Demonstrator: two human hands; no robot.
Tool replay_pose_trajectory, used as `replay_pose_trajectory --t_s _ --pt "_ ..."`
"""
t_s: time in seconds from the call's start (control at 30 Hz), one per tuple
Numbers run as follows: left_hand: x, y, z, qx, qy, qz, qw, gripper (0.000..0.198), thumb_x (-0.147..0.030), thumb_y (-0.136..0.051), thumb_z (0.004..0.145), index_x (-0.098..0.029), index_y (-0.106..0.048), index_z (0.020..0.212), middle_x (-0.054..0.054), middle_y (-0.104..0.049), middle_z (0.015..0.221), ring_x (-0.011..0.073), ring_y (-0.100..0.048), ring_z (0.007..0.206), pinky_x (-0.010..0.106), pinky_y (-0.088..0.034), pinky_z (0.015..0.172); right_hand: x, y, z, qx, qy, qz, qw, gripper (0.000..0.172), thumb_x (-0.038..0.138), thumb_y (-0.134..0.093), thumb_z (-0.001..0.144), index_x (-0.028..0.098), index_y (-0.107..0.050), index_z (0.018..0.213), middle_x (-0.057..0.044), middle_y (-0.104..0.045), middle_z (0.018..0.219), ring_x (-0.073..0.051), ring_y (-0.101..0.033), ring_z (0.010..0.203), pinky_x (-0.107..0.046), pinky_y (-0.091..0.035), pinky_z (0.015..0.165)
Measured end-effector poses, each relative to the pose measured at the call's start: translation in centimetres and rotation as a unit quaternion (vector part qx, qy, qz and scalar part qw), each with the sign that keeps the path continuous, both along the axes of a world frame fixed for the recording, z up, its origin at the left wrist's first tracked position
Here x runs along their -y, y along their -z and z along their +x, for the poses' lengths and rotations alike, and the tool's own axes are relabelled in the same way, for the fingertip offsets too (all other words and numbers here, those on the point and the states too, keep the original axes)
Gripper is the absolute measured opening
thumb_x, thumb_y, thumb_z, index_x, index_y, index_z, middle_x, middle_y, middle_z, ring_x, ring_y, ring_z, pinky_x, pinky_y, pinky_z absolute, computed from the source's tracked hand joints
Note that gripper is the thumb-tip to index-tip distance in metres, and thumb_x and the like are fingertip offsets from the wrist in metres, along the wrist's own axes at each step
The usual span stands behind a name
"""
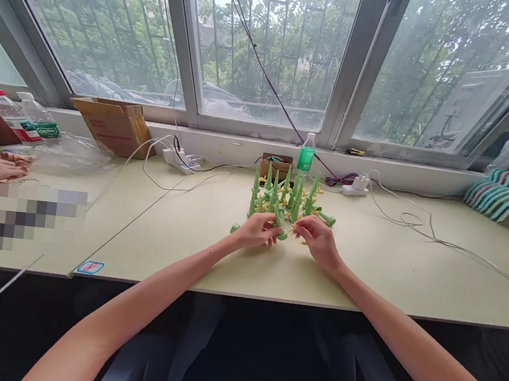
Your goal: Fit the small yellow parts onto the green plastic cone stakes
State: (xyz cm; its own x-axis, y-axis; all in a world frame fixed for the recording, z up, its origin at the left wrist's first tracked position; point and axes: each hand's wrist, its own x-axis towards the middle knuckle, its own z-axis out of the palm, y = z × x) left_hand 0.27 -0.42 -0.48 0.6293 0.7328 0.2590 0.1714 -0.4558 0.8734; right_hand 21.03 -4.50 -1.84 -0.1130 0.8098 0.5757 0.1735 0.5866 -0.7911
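Note:
A cluster of several green cone-shaped plastic spikes (287, 195) with small yellow fittings stands on the pale table (392, 265), in front of the window. My left hand (257, 232) has its fingers closed round one green spike (279, 224) lying tilted at the front of the cluster. My right hand (319, 240) is just to the right of it, fingers pinched on a small yellow piece (298, 234). A loose green cap (235, 228) lies on the table left of my left hand.
A green-labelled bottle (306, 153), a small brown box (276, 165), power strips (182, 160) and trailing white cables (415, 222) sit behind the cluster. A cardboard box (113, 124) and bottles are at far left, striped cloth (504, 194) at far right. Other people's hands show at both edges.

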Motion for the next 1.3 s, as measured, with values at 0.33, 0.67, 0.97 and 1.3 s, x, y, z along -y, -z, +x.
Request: replay_pose_trajectory --t_s 0.33,0.67,0.97,1.3 --pt "0.0 0.0 0.2 0.043 0.03 -0.06 0.997 0.04 -0.051 -0.06 0.085 -0.012 -0.061 0.092 0.005 -0.064 0.068 0.0167 -0.068 0.062 0.025 -0.056 0.051 0.1 -0.5 -0.3 -0.023 -0.011 0.007 1.0 0.018 0.037 -0.064 0.086 0.02 -0.067 0.088 -0.004 -0.056 0.089 -0.015 -0.064 0.072 -0.034 -0.058 0.071" --pt "0.9 -1.3 0.5 0.06 -0.009 -0.073 0.995 0.039 -0.05 -0.067 0.079 -0.014 -0.052 0.076 -0.002 -0.057 0.054 0.0139 -0.063 0.047 0.022 -0.05 0.044 0.4 -0.6 -0.2 -0.002 0.007 0.005 1.0 0.023 0.045 -0.064 0.084 0.022 -0.068 0.089 -0.007 -0.062 0.094 -0.019 -0.063 0.075 -0.039 -0.059 0.073" --pt "0.9 -1.5 0.4 0.071 -0.004 -0.087 0.994 0.038 -0.048 -0.067 0.08 -0.012 -0.057 0.082 0.003 -0.061 0.069 0.0129 -0.063 0.057 0.023 -0.052 0.046 0.5 -0.6 -0.3 0.004 0.024 0.01 1.0 0.023 0.041 -0.06 0.088 0.019 -0.064 0.089 -0.005 -0.061 0.083 -0.016 -0.062 0.067 -0.033 -0.055 0.064" --pt "0.7 -1.1 0.5 0.053 0.01 -0.074 0.996 0.04 -0.045 -0.065 0.082 -0.01 -0.063 0.102 0.008 -0.064 0.084 0.0124 -0.06 0.067 0.021 -0.052 0.05 0.6 -0.4 -0.3 0.038 0.05 0.012 0.998 0.023 0.042 -0.058 0.089 0.019 -0.064 0.09 -0.005 -0.062 0.084 -0.014 -0.059 0.061 -0.03 -0.053 0.058"
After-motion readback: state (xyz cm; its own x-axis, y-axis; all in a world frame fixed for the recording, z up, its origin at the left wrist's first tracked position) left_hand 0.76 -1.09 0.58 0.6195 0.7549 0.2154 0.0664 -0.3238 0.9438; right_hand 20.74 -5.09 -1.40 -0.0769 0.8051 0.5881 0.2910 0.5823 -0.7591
